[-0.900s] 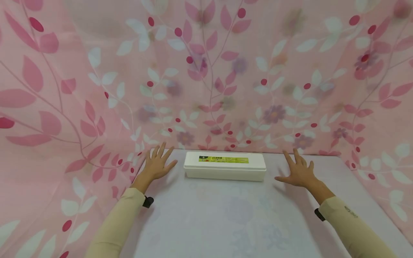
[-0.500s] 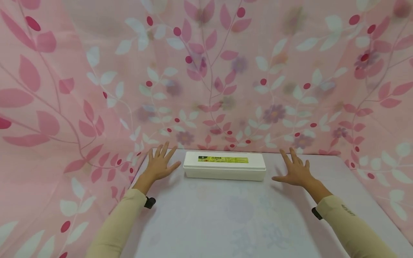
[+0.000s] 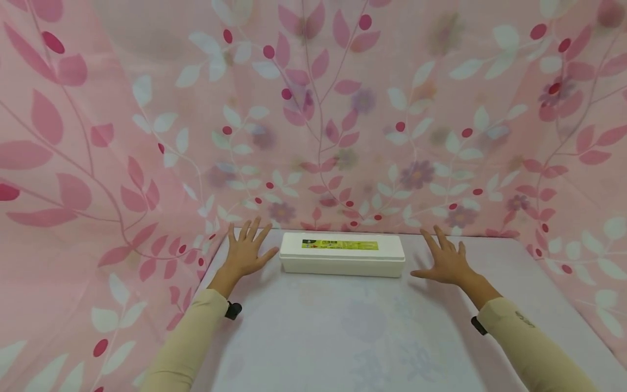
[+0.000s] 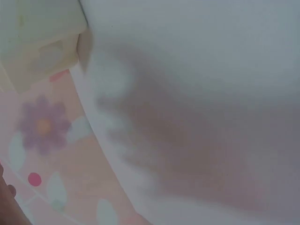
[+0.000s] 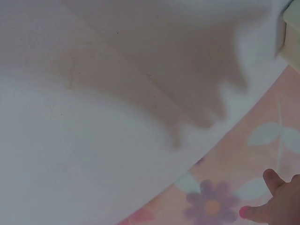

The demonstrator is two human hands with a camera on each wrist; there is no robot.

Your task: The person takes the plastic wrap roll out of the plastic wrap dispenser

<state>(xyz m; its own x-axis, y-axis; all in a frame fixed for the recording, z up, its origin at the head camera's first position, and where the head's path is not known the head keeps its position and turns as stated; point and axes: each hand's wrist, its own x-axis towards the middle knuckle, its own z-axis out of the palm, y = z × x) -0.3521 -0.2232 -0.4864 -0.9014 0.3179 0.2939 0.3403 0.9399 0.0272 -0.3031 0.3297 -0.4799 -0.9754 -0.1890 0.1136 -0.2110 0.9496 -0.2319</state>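
Both my hands are free, fingers spread: left hand (image 3: 246, 255) just left of the white box (image 3: 342, 257), thumb contact uncertain; right hand (image 3: 444, 262) just right, apart. Judged barely begun: lid on, gripping left to do. Box lies between my hands, far side of table (image 3: 313, 326); patterned cloth (image 3: 343, 109) beyond.

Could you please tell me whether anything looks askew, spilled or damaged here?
Nothing stands out: the box looks closed and undamaged and sits flat on the table, where no spill shows.
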